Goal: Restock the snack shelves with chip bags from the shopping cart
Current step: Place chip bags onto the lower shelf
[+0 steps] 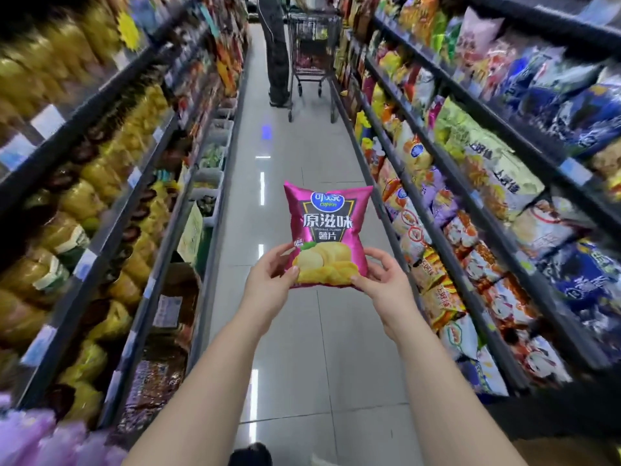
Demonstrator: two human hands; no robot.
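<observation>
A pink chip bag (327, 227) with a blue logo and pictured potato chips is held upright in front of me over the aisle floor. My left hand (268, 280) grips its lower left corner. My right hand (381, 280) grips its lower right corner. The shopping cart (312, 55) stands far down the aisle, near the right-hand shelves. The snack shelves (470, 203) on my right are packed with chip bags of many colours.
A person (277, 45) stands beside the cart at the far end of the aisle. Shelves on my left (100, 213) hold yellow bags and white bins. Grey tiled floor (295, 348) runs between both shelf rows.
</observation>
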